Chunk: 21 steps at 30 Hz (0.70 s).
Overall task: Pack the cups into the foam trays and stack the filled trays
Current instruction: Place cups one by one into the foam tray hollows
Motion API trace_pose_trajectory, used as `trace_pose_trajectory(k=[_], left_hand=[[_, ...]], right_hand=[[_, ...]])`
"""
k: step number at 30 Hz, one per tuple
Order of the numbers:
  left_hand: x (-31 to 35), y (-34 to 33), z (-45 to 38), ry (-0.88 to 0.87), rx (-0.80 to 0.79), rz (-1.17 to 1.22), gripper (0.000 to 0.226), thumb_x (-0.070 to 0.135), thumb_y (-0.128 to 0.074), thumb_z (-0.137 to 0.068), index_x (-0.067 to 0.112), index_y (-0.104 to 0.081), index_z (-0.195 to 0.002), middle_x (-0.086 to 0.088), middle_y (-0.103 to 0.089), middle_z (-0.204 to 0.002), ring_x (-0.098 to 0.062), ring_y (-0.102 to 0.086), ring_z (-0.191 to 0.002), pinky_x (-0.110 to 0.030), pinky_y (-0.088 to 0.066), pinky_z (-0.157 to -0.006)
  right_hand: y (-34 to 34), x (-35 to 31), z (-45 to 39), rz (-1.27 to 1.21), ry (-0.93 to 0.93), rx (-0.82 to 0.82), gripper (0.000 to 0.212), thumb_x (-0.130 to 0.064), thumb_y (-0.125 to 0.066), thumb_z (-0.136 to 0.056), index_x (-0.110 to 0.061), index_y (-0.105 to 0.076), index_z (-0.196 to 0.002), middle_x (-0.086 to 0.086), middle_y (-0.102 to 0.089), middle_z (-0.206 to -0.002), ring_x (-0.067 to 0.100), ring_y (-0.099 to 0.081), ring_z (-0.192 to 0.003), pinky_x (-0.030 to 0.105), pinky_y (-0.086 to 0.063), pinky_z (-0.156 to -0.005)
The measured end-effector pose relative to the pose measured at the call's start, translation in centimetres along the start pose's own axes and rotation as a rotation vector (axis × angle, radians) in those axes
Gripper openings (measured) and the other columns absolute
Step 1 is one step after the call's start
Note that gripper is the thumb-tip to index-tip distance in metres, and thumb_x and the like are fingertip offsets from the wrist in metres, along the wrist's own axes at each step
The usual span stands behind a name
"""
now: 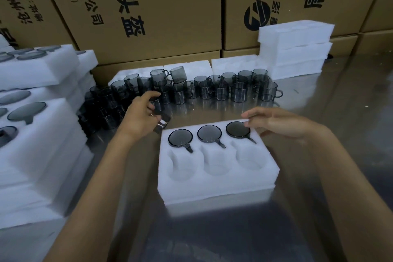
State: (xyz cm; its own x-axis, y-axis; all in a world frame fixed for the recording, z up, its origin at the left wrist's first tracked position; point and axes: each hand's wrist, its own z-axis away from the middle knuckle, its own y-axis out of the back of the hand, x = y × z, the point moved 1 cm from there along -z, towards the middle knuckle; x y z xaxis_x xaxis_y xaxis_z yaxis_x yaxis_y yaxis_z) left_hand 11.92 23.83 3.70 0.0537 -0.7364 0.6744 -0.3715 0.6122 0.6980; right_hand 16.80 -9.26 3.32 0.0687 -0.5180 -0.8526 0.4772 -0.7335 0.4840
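Nearest on the steel bench stood one white foam tray with six pockets: the three near pockets were vacant, the three far pockets each held a smoky grey glass cup, seated rim-flush with handle lying in its slot, namely the left cup, the middle cup and the right cup. The right hand lay over the tray's far right corner, fingers nearly straight and together, tips touching the rim of the right cup and clamped on nothing. The left hand, just beyond the tray's far left corner, was curled round another cup, blurred and carried at a tilt. Behind it stood the loose cups, crowded in rows, several stacked two high. To the left rose stacks of filled trays; further back, flat empty trays and, at right, a pile of empty trays; cardboard cartons closed the view. Risks, as judged: the carried cup could strike a seated rim or a neighbour in the crowd and chip; a handle misaligned with its slot would leave a cup proud, so a tray stacked above would rock; a hand brushing the two-high cups could topple them onto the bench.
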Motion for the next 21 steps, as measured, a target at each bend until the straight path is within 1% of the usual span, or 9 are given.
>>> trace_pose_trajectory(k=[2, 4, 8, 12, 15, 17, 18, 20, 21], left_hand=[[1.9, 0.6, 0.3, -0.059, -0.026, 0.201, 0.06, -0.008, -0.071, -0.082, 0.024, -0.056, -0.132, -0.002, -0.051, -0.096, -0.01, -0.053, -0.071, -0.012, -0.049, -0.069], [4.0, 1.3, 0.9, -0.141, -0.048, 0.333, 0.06, -0.011, -0.071, -0.081, 0.024, -0.058, -0.128, -0.003, -0.053, -0.094, -0.008, -0.056, -0.072, -0.011, -0.05, -0.073], [7.9, 1.8, 2.9, -0.241, -0.106, 0.46, 0.057, -0.012, -0.072, -0.08, 0.016, -0.061, -0.128, -0.005, -0.055, -0.094, -0.005, -0.059, -0.071, -0.013, -0.051, -0.077], [11.4, 0.6, 5.1, -0.317, -0.187, 0.524, 0.052, -0.014, -0.075, -0.075, 0.013, -0.066, -0.119, -0.005, -0.058, -0.091, -0.009, -0.06, -0.07, -0.021, -0.056, -0.08], [13.0, -1.3, 6.4, -0.366, -0.247, 0.537, 0.047, -0.011, -0.077, -0.074, 0.016, -0.069, -0.112, -0.005, -0.06, -0.087, -0.012, -0.061, -0.071, -0.027, -0.058, -0.081], [13.5, -2.3, 7.0, -0.387, -0.322, 0.537, 0.044, -0.008, -0.078, -0.076, 0.016, -0.069, -0.112, -0.004, -0.063, -0.088, -0.012, -0.064, -0.073, -0.031, -0.058, -0.085], [13.6, -2.6, 7.1, -0.395, -0.36, 0.541, 0.039, -0.004, -0.077, -0.078, 0.015, -0.069, -0.112, -0.005, -0.066, -0.088, -0.013, -0.067, -0.075, -0.032, -0.058, -0.087], [13.5, -2.8, 7.0, -0.407, -0.39, 0.54, 0.028, 0.002, -0.073, -0.086, 0.012, -0.07, -0.112, -0.006, -0.072, -0.094, -0.016, -0.071, -0.085, -0.03, -0.057, -0.09], [13.2, -2.8, 6.9, -0.409, -0.388, 0.512, 0.024, 0.005, -0.071, -0.088, 0.012, -0.07, -0.112, -0.004, -0.073, -0.098, -0.015, -0.071, -0.092, -0.029, -0.056, -0.091]], right_hand=[[0.1, -0.7, 0.0, 0.015, 0.027, 0.064, 0.021, -0.035, -0.069, -0.089, -0.036, -0.068, -0.11, -0.017, -0.066, -0.114, 0.004, -0.058, -0.114, 0.031, -0.048, -0.1], [0.1, -1.7, 0.3, 0.033, 0.071, 0.099, 0.023, -0.037, -0.069, -0.088, -0.038, -0.067, -0.111, -0.018, -0.067, -0.115, 0.005, -0.057, -0.117, 0.036, -0.042, -0.108], [-0.5, -4.3, 1.8, 0.028, 0.201, 0.015, 0.038, -0.042, -0.072, -0.084, -0.046, -0.06, -0.119, -0.022, -0.068, -0.111, -0.009, -0.062, -0.103, 0.023, -0.042, -0.094], [-2.3, -6.8, 2.8, 0.046, 0.294, -0.106, 0.071, -0.042, -0.081, -0.075, -0.04, -0.047, -0.138, -0.015, -0.067, -0.118, -0.003, -0.065, -0.104, 0.021, -0.049, -0.091], [-2.7, -7.8, 3.5, 0.141, 0.337, -0.117, 0.056, -0.035, -0.084, -0.076, -0.028, -0.056, -0.124, -0.011, -0.071, -0.108, 0.0, -0.066, -0.102, 0.024, -0.054, -0.09], [-2.2, -7.8, 4.1, 0.28, 0.329, -0.169, 0.041, -0.035, -0.084, -0.074, -0.027, -0.063, -0.109, -0.007, -0.071, -0.101, 0.007, -0.067, -0.098, 0.031, -0.055, -0.089], [-1.7, -7.6, 4.4, 0.346, 0.306, -0.205, 0.038, -0.034, -0.085, -0.073, -0.031, -0.064, -0.104, -0.007, -0.071, -0.097, 0.008, -0.067, -0.094, 0.029, -0.056, -0.085], [-0.7, -7.2, 5.0, 0.468, 0.229, -0.272, 0.047, -0.036, -0.088, -0.069, -0.043, -0.058, -0.104, -0.016, -0.067, -0.099, 0.0, -0.064, -0.091, 0.017, -0.054, -0.076], [-0.3, -7.0, 5.1, 0.516, 0.179, -0.294, 0.055, -0.037, -0.089, -0.067, -0.047, -0.052, -0.106, -0.018, -0.066, -0.103, -0.002, -0.063, -0.094, 0.015, -0.053, -0.079]])
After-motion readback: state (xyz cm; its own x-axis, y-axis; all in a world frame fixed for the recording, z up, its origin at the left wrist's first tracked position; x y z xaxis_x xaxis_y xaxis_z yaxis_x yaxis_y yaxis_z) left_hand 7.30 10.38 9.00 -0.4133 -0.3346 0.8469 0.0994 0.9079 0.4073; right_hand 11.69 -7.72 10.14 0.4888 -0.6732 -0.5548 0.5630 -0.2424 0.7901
